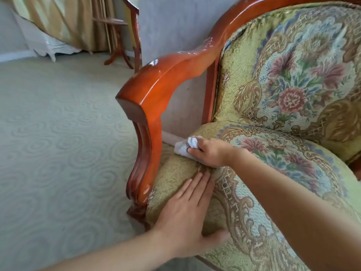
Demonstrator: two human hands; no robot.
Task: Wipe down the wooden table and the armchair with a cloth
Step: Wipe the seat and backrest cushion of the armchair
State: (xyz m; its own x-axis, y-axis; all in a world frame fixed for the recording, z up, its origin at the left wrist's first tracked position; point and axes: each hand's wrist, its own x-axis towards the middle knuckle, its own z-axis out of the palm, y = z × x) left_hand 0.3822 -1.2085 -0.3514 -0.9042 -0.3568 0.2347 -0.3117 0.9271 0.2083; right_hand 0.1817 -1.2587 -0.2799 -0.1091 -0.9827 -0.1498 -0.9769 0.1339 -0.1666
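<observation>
The armchair (283, 79) fills the right half of the view, with floral green upholstery and a glossy reddish wooden frame. Its left armrest (154, 83) curves down in front of me. My right hand (211, 152) grips a bunched white cloth (184, 146) and holds it against the left edge of the seat cushion, just behind the armrest post. My left hand (187, 212) lies flat with straight fingers on the front left part of the seat cushion, below the right hand.
Pale patterned carpet (58, 153) covers the floor on the left. A grey wall panel (175, 26) stands right behind the armrest. Farther back stand a small reddish wooden table (117, 42), another chair frame, gold curtains and a white cabinet (41, 44).
</observation>
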